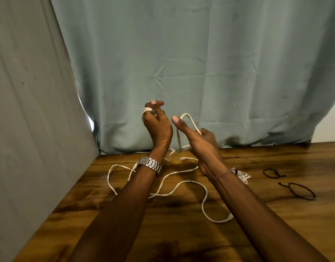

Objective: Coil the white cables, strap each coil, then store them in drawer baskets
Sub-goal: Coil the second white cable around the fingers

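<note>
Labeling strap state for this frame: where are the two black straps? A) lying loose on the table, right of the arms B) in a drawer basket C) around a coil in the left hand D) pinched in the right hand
A: both black straps lie loose on the wooden table, right of the right hand; the left hand holds only white cable.

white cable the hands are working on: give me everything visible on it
The white cable is a thin, flexible, flat-looking cord, mostly uncoiled. A few turns wrap the fingers of the left hand, raised above the wooden table. Another loop stands up from the right hand, which grips it. Between and below the hands it drops to the table and sprawls in loose, irregular curves under both forearms. What looks like a small connector end lies near the table's back edge. No strap is on it yet.
</note>
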A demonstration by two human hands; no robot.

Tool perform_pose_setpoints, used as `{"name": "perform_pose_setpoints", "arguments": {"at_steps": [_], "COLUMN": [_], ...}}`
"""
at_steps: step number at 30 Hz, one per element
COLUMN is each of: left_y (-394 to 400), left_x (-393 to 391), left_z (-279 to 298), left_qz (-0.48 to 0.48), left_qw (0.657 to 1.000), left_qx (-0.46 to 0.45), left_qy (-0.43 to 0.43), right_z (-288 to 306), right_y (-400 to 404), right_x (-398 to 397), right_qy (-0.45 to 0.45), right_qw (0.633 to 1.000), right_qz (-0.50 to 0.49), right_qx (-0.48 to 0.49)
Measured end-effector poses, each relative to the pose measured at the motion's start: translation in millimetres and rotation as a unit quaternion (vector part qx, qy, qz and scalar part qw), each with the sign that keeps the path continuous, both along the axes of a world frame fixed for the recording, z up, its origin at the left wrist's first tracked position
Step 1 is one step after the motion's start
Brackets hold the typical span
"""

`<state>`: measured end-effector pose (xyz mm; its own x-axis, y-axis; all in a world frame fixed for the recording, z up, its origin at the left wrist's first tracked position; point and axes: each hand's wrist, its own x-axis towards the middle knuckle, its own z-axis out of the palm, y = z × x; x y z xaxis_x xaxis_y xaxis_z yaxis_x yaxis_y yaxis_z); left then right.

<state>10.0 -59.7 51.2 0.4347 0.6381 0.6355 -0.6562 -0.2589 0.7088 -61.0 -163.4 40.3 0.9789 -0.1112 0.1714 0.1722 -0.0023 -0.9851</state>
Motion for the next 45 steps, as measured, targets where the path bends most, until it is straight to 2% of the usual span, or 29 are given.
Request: {"name": "perform_pose_setpoints", "arguments": {"at_steps": [2, 4, 6, 8, 10, 12, 14, 16, 19, 22, 25, 29, 32, 33, 35, 37, 38, 41, 43, 45], "left_y": [2, 10, 22, 34, 43, 52, 57, 62, 64, 61, 61, 68, 74, 75, 76, 76, 76, 78, 82, 84], "left_x": [-2, -2, -2, -3, -2, 0, 3, 7, 12, 16, 16, 19, 22, 23, 23, 24, 25, 27, 27, 24], "left_z": [0, 2, 4, 3, 2, 2, 3, 4, 5, 7, 9, 12, 14, 14, 13, 11, 10, 9, 13, 21], "left_qz": [-0.091, -0.163, -0.199, -0.196, -0.191, -0.184, -0.164, -0.141, -0.112, -0.091, -0.08, -0.071, -0.064, -0.064, -0.067, -0.068, -0.069, -0.083, -0.108, -0.148], "left_qw": [0.995, 0.981, 0.964, 0.955, 0.958, 0.968, 0.977, 0.984, 0.99, 0.992, 0.993, 0.994, 0.994, 0.994, 0.994, 0.994, 0.994, 0.99, 0.985, 0.974], "left_qx": [0.022, 0.068, 0.131, 0.177, 0.161, 0.105, 0.054, 0.013, -0.027, -0.049, -0.059, -0.063, -0.073, -0.074, -0.071, -0.066, -0.065, -0.078, -0.105, -0.145], "left_qy": [0.032, 0.075, 0.115, 0.138, 0.142, 0.137, 0.124, 0.105, 0.08, 0.065, 0.057, 0.052, 0.052, 0.052, 0.053, 0.054, 0.058, 0.077, 0.085, 0.088], "right_z": [-1, -4, -9, -8, -6, -1, 5, 12, 15, 8, 6, 8, 14, 13, 8, 2, -1, -9, -13, -20], "right_y": [0, -4, -13, -22, -34, -49, -60, -67, -61, -52, -54, -67, -78, -80, -80, -77, -76, -77, -78, -80], "right_x": [9, 18, 28, 30, 33, 30, 24, 15, 1, 2, 7, 18, 24, 23, 21, 20, 18, 14, 12, 17], "right_qy": [-0.02, -0.05, -0.084, -0.126, -0.166, -0.229, -0.302, -0.33, -0.315, -0.288, -0.239, -0.091, 0.02, 0.028, 0.002, -0.079, -0.141, -0.297, -0.309, -0.357], "right_qw": [0.999, 0.999, 0.993, 0.973, 0.944, 0.924, 0.894, 0.871, 0.894, 0.935, 0.954, 0.959, 0.911, 0.903, 0.918, 0.945, 0.945, 0.881, 0.826, 0.724], "right_qz": [-0.03, -0.007, 0.066, 0.175, 0.271, 0.307, 0.29, 0.27, 0.256, 0.17, 0.142, 0.117, 0.148, 0.17, 0.2, 0.209, 0.204, 0.223, 0.26, 0.245], "right_qx": [-0.013, 0.008, 0.043, 0.079, 0.09, -0.004, -0.159, -0.243, -0.189, -0.119, -0.114, -0.242, -0.384, -0.394, -0.343, -0.24, -0.214, -0.292, -0.394, -0.538]}}
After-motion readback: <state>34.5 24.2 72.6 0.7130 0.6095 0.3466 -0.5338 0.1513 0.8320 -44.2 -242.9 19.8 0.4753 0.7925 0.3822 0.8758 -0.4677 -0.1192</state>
